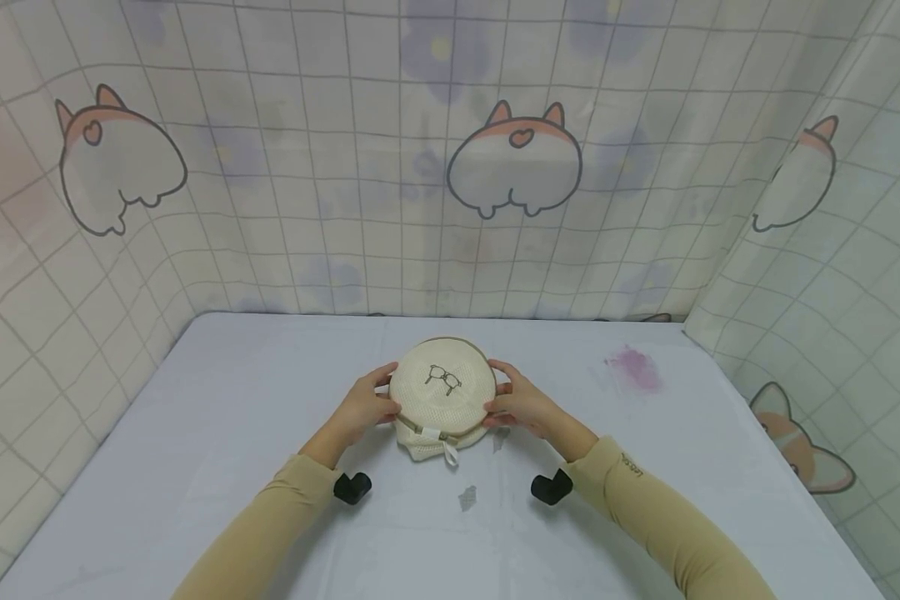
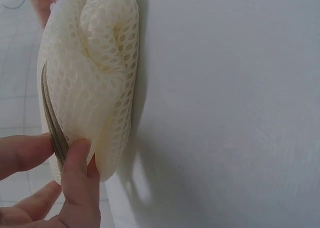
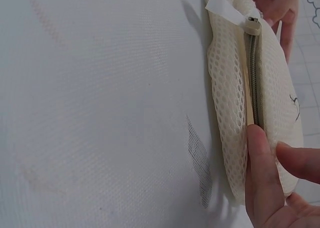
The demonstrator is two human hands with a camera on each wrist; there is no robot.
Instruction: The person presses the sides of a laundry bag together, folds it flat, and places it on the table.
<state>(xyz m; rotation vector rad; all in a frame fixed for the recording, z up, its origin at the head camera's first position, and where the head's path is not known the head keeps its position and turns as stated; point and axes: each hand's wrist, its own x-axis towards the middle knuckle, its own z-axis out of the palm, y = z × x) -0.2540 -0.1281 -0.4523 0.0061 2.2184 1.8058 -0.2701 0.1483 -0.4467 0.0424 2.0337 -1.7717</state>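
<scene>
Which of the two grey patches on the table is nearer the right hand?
The grey patch right beside the mesh bag, just below the right hand; the other patch lies closer to the person, apart from the bag.

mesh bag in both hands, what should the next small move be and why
Probably keep the left hand where it is and bring the right hand to the zip slider: both hands hold the mesh bag by opposite sides, the slider sits on its near side, facing the person, and neither hand is touching it.
</scene>
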